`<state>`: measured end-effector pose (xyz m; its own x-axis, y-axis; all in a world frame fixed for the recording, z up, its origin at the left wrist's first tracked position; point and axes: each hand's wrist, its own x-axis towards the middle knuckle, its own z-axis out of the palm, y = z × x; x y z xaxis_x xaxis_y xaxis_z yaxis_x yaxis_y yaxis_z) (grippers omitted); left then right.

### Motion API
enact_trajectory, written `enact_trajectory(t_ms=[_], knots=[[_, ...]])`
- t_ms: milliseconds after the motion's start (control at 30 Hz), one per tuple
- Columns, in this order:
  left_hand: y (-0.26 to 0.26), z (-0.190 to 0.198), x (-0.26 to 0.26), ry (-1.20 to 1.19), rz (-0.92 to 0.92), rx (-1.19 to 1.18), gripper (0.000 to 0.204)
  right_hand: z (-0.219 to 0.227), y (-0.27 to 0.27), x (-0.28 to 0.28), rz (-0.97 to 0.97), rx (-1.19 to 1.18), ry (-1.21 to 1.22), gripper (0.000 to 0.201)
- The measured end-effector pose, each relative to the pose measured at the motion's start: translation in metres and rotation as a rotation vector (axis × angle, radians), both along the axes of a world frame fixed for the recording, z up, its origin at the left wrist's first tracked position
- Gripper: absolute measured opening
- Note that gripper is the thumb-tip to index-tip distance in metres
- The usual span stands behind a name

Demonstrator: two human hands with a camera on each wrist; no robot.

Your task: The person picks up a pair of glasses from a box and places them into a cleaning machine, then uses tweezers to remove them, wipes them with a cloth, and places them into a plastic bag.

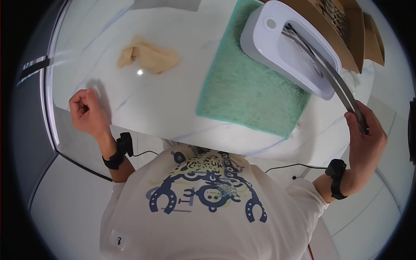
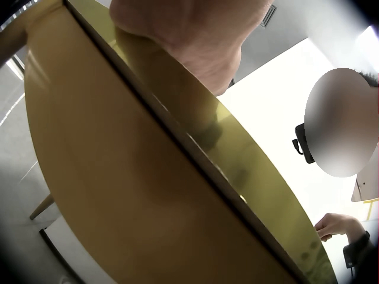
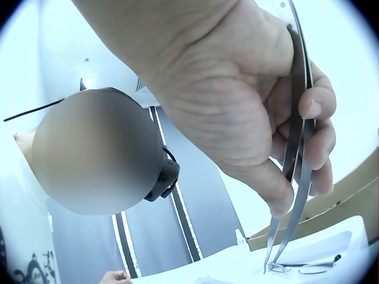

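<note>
My right hand (image 1: 367, 130) grips long curved metal tweezers (image 1: 336, 80) near their joined end, thumb on one side and fingers on the other. Their arms reach over the rim of a white plastic tub (image 1: 277, 60), tips down inside it. A pair of thin-framed glasses (image 3: 314, 269) shows at the tips in the right wrist view. Beside the table's left edge, my left hand (image 1: 90, 112) stays loosely curled and holds nothing. To its upper right lies a crumpled tan cloth (image 1: 158, 60).
Under the tub spreads a green towel (image 1: 247, 99) on the white marbled table (image 1: 160, 112). An open cardboard box (image 1: 355, 39) behind the tub holds several pairs of glasses (image 1: 331, 17). A grey cloth (image 1: 173, 4) lies at the far edge.
</note>
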<state>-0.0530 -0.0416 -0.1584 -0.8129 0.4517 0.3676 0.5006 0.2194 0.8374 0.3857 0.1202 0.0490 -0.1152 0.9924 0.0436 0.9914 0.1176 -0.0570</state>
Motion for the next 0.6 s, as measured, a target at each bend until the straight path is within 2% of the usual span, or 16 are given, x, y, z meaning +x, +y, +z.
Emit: enact_trajectory(t_ms=[233,433,600], knots=[[-0.001,0.001,-0.002,0.001,-0.012,-0.076,0.006,0.000,0.002,0.001,-0.046,-0.049,-0.008,0.028],[0.001,-0.003,-0.005,-0.015,-0.029,-0.025,0.008,-0.005,-0.006,0.019,-0.020,-0.031,0.049,0.027],[0.003,-0.004,-0.008,0.053,-0.042,-0.067,0.007,-0.004,-0.009,0.027,-0.079,-0.065,0.089,0.028]])
